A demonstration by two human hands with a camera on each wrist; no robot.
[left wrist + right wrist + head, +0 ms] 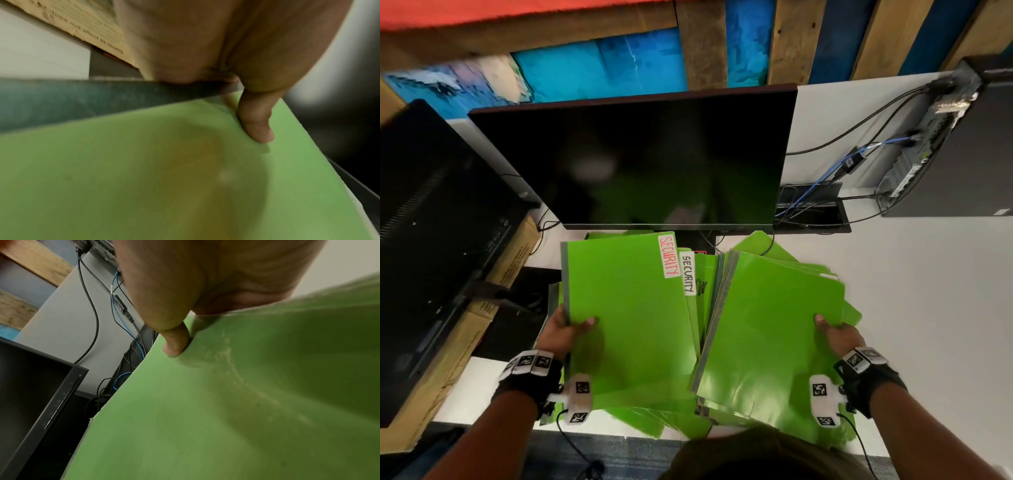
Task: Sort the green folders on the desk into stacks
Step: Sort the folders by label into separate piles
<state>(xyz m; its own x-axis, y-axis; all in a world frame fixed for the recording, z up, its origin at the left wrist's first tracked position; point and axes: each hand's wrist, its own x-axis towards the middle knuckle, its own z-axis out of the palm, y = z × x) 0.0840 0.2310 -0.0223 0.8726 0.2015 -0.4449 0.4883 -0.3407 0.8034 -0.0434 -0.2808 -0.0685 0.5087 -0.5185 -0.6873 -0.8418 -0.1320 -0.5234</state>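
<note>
Two bundles up, sorting barely begun

The left hand (561, 334) grips a green bundle (626, 308) with the red SECURITY tab (668, 255), thumb on top; the right hand (837, 337) grips a second bundle (774, 329) by its edge; beneath, loose folders (654, 419) lie fanned over the white table (928, 291); by the look of it, no tidy stacks yet, most sorting remains.
</note>
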